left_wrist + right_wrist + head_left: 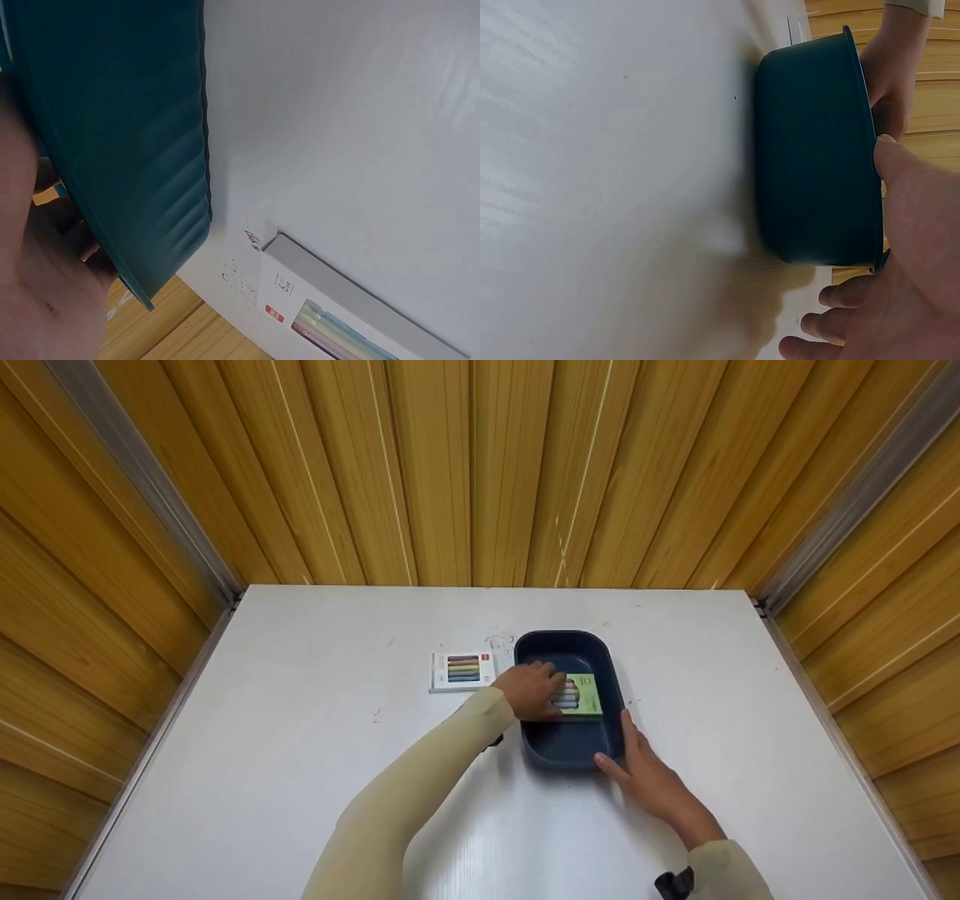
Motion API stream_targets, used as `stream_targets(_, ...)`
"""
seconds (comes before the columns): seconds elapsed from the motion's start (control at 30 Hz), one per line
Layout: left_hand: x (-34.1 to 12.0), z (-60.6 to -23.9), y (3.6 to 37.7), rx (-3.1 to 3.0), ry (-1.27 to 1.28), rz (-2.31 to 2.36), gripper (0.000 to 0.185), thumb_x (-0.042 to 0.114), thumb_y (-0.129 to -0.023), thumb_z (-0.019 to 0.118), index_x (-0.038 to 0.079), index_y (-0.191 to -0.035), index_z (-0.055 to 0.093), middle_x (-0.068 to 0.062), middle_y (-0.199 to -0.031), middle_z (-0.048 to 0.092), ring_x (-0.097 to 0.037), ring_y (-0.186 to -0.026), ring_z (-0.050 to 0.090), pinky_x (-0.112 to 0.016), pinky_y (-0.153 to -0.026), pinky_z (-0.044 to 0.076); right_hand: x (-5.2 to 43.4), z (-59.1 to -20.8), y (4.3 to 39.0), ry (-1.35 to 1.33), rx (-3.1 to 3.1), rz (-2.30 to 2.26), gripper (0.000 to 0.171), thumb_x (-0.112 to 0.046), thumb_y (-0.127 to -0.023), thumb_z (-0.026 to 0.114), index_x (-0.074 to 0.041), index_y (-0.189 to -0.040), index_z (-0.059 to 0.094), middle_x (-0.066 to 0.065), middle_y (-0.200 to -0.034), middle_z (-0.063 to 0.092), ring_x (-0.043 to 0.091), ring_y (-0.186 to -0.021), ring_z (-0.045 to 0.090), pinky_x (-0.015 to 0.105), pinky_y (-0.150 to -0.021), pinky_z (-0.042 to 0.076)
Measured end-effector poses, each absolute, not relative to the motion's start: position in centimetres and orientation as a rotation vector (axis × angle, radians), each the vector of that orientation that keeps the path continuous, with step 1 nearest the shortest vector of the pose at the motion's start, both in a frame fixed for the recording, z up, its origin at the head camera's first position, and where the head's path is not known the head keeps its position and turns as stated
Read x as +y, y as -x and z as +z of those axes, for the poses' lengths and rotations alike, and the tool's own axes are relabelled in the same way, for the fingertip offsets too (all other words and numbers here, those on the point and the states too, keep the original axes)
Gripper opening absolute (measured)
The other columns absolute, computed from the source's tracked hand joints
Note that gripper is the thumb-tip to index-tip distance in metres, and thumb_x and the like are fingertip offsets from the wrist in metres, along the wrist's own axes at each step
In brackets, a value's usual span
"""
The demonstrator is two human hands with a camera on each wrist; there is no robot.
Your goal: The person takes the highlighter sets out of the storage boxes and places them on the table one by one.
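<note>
A dark blue oval tray [559, 649] stands on the white table [300, 750]. Inside it lies a green pack of pens [585, 699]. My left hand [534, 690] reaches over the tray's left wall and grips the pack's left side with curled fingers. My right hand [645, 776] rests against the tray's near right corner, thumb along the rim and fingers beside the near wall. The left wrist view shows the tray's outer wall [127, 127] and my palm [37, 300]. From the right wrist camera, my thumb [900, 195] is seen lying on the tray's rim [859, 135].
A white pack of coloured pens [461, 670] lies flat just left of the tray, also seen in the left wrist view [352, 315]. Wooden slat walls [480, 472] close in the table at the back and both sides.
</note>
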State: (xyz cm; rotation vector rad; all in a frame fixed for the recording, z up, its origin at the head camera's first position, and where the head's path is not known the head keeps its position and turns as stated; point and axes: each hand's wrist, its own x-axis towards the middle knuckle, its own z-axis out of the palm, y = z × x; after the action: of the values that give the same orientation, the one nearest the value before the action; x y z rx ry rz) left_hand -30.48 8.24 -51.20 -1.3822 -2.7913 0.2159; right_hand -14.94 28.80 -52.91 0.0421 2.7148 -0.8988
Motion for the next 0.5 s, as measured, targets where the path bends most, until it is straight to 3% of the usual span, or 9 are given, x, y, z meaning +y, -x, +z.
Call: stream_targets(0.5,8.92,-51.45,30.67,-2.853,1.365,0.212,0.061,0.056,-0.090,0.056,0.016,-0.135,0.048,-0.005,-0.128,0.057,-0.020,-0.116,0.057,-0.036,-0.100,0.048,28.87,-53.09,14.95,-0.039,2.709,-0.911,0.098,-0.065,-0.093,0.042,-0.018,-0.153,-0.019,0.024,-0.161,-0.001,0.047,-0.146,0.013,0.065,-0.111,0.024)
